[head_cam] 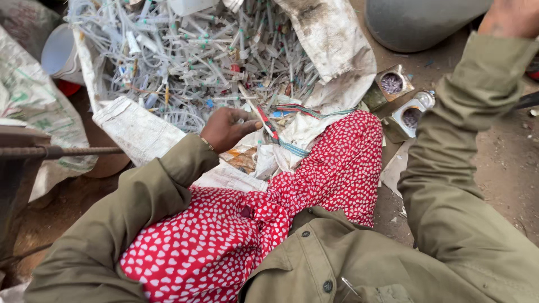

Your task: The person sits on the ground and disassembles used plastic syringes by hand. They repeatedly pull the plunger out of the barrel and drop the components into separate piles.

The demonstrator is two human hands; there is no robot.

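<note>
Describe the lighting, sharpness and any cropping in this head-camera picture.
Head view: soft, even daylight, no hard shadows or glare. The left hand at the pile of clear plastic tubes is sharp, as is the red heart-print cloth. The right hand is cropped by the top edge, its grip unseen. Slight wide-angle bending shows at the edges.

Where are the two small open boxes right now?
In the head view, the two small open boxes lie on the dirt at upper right, between the torn white sack and the right sleeve, just beyond the red heart-print cloth.
</note>
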